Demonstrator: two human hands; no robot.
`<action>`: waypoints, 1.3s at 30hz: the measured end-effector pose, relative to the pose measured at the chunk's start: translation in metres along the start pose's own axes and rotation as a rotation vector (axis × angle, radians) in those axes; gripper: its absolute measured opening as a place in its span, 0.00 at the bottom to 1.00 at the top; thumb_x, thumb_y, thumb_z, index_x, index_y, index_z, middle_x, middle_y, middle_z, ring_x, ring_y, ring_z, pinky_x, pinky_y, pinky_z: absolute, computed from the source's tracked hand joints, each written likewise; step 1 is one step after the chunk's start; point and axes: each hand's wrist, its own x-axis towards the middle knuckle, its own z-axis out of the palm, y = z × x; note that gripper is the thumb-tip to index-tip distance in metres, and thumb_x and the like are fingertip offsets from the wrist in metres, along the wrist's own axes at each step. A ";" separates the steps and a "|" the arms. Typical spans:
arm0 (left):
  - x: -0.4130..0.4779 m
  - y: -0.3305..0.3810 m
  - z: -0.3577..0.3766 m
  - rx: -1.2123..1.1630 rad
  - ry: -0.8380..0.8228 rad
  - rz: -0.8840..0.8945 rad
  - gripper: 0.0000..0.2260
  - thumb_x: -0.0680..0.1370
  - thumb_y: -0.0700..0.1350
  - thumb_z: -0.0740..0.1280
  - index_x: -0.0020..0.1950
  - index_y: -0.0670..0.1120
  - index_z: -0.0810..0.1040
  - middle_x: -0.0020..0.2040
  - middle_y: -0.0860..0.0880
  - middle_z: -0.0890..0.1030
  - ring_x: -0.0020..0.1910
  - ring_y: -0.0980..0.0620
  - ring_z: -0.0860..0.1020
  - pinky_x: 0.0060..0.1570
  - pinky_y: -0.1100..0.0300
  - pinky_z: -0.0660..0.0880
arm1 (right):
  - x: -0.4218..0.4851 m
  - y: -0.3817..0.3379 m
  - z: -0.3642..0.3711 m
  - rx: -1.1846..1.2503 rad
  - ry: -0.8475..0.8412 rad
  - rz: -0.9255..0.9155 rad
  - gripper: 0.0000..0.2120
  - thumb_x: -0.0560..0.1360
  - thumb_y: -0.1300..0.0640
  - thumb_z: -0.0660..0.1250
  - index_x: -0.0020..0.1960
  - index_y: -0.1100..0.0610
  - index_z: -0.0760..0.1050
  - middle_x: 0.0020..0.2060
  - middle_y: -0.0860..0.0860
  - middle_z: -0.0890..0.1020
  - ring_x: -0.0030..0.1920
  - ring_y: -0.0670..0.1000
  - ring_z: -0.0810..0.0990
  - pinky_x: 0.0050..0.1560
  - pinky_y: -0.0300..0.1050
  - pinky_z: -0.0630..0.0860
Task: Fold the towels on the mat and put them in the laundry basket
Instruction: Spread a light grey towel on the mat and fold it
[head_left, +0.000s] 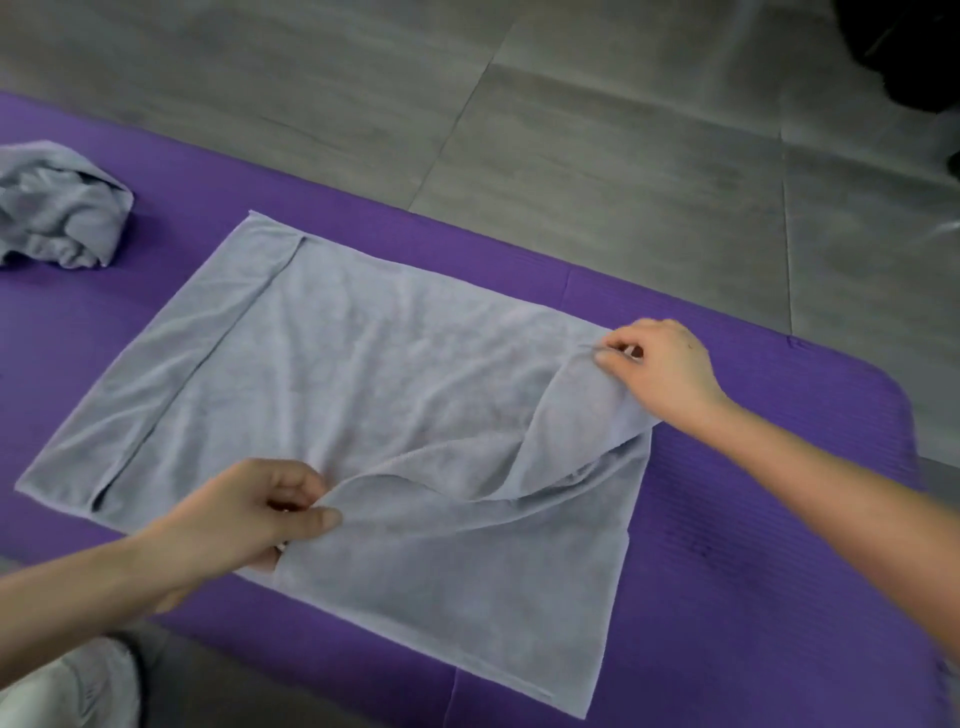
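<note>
The soft grey terry towel (332, 395) lies spread on the purple foam mat (753, 519). Both hands, left (249, 514) and right (660, 369), pinch its lifted edge. It looks light and limp, best gripped at corners so it won't sag.

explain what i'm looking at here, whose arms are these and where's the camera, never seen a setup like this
There is no machine here. A person wears a single wide-angle camera on their head, looking forward and down, so the two bare arms reaching in from below are their own.

A purple mat lies on a grey tiled floor. Spread flat on it is a grey towel, with a strip along its left end turned over. The left hand pinches the towel's near edge and the right hand pinches its far right corner, so that part is raised off the mat. A crumpled towel sits on the mat at the far left. No laundry basket is in view.
</note>
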 end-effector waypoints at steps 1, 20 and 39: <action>-0.007 0.001 -0.010 -0.054 0.001 -0.006 0.07 0.73 0.36 0.71 0.35 0.41 0.81 0.33 0.44 0.81 0.29 0.53 0.78 0.27 0.63 0.74 | 0.016 -0.015 -0.004 0.004 0.009 -0.030 0.08 0.75 0.50 0.67 0.50 0.52 0.82 0.45 0.50 0.81 0.50 0.54 0.75 0.50 0.43 0.66; 0.025 -0.104 -0.250 -0.152 0.365 -0.115 0.06 0.72 0.39 0.72 0.35 0.44 0.81 0.29 0.47 0.80 0.29 0.49 0.77 0.33 0.52 0.76 | 0.258 -0.330 0.122 0.052 -0.017 0.024 0.10 0.74 0.54 0.63 0.45 0.56 0.81 0.37 0.55 0.84 0.44 0.55 0.82 0.43 0.44 0.73; 0.065 -0.156 -0.260 0.392 0.450 -0.118 0.07 0.74 0.48 0.67 0.41 0.47 0.71 0.40 0.51 0.73 0.36 0.53 0.73 0.32 0.61 0.68 | 0.245 -0.313 0.207 -0.217 -0.030 0.028 0.18 0.79 0.54 0.60 0.68 0.54 0.70 0.64 0.54 0.74 0.62 0.59 0.73 0.57 0.51 0.71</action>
